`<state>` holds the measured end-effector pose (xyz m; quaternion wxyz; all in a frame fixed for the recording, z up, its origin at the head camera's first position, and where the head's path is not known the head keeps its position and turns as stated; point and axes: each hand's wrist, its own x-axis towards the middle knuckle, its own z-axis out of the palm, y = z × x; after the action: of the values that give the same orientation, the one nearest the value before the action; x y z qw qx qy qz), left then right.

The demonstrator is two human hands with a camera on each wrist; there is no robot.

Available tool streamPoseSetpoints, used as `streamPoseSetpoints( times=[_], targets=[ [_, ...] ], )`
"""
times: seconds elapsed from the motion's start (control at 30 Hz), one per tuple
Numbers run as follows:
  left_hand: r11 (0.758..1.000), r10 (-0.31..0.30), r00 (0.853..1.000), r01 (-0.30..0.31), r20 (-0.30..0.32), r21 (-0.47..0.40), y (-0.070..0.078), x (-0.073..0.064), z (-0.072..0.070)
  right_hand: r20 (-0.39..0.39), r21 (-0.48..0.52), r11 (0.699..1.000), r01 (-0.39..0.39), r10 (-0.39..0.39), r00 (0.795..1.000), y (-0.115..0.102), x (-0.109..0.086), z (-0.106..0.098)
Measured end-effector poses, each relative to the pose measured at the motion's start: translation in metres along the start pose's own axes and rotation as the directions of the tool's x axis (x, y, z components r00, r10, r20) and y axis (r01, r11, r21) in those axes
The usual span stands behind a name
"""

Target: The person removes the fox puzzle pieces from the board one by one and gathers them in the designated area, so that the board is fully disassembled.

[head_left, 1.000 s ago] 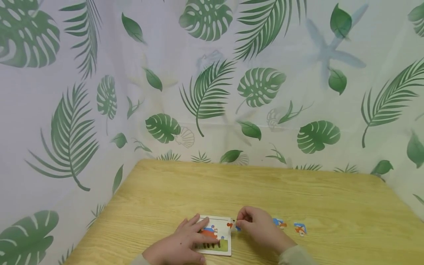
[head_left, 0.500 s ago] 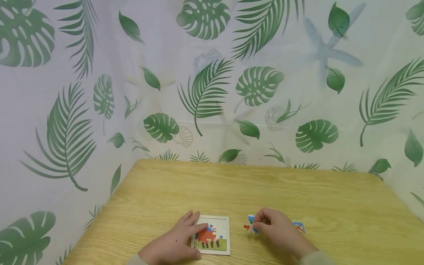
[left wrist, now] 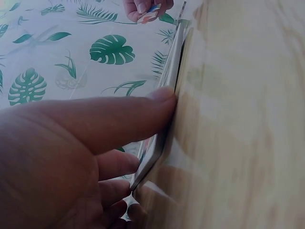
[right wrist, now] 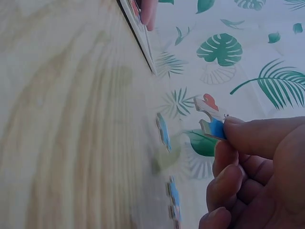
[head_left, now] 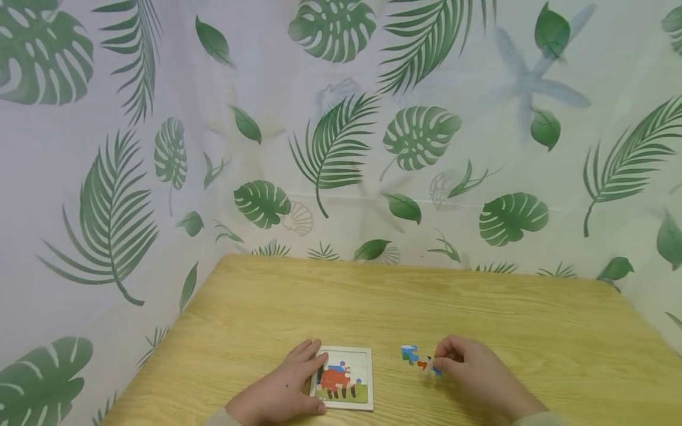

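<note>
My left hand (head_left: pixel 282 381) rests along the left side of a small framed jigsaw puzzle (head_left: pixel 362 362), fingers fairly straight. In the left wrist view, the thumb (left wrist: pixel 128 119) touches the near edge of the frame. The puzzle is partly filled, with a red animal body, dark legs and green ground. To its right, my right hand (head_left: pixel 474 370) pinches a puzzle piece (right wrist: pixel 217 125) between thumb and index finger, held above the table. The piece is white, red and blue, with a rounded red knob. Its far part is hidden by my fingertips.
A loose blue and green piece (head_left: pixel 409 354) lies on the wooden table (head_left: pixel 319 302) between puzzle and right hand. Another loose blue piece (right wrist: pixel 174 200) shows low in the right wrist view. A leaf-patterned curtain (head_left: pixel 346 236) stands behind the table.
My right hand has moved right, away from the puzzle's edge, carrying the piece and uncovering the blue and green one. My left hand has drawn back from over the puzzle to its left side.
</note>
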<state>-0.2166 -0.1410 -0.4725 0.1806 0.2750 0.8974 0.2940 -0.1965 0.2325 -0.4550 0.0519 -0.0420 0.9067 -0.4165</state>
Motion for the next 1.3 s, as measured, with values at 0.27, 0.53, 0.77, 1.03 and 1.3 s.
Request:
streamPoseSetpoints(
  times=[0.27,0.53,0.77,1.03,1.3],
  targets=[
    [1.000,-0.014,1.000,0.014,-0.007,0.022,0.001,0.001,0.000,0.028,0.009,1.000,-0.023,0.022,0.999,0.016,-0.009,-0.024],
    [0.998,-0.001,1.000,0.001,0.002,0.058,0.000,0.001,0.000,0.114,0.029,0.999,-0.012,0.009,0.993,0.033,-0.019,-0.039],
    [0.994,0.012,1.000,-0.011,-0.003,0.105,-0.002,0.001,-0.002,0.177,0.004,0.999,-0.034,0.032,0.984,0.051,-0.022,-0.051],
    [0.998,0.026,1.000,-0.025,-0.010,0.061,-0.006,0.001,-0.002,0.155,-0.119,0.992,-0.040,0.058,0.986,0.068,-0.027,-0.057],
    [0.997,0.040,0.999,-0.040,-0.006,0.061,-0.006,0.001,-0.003,0.126,-0.159,0.984,-0.080,0.101,0.987,0.070,-0.023,-0.050]
  ],
)
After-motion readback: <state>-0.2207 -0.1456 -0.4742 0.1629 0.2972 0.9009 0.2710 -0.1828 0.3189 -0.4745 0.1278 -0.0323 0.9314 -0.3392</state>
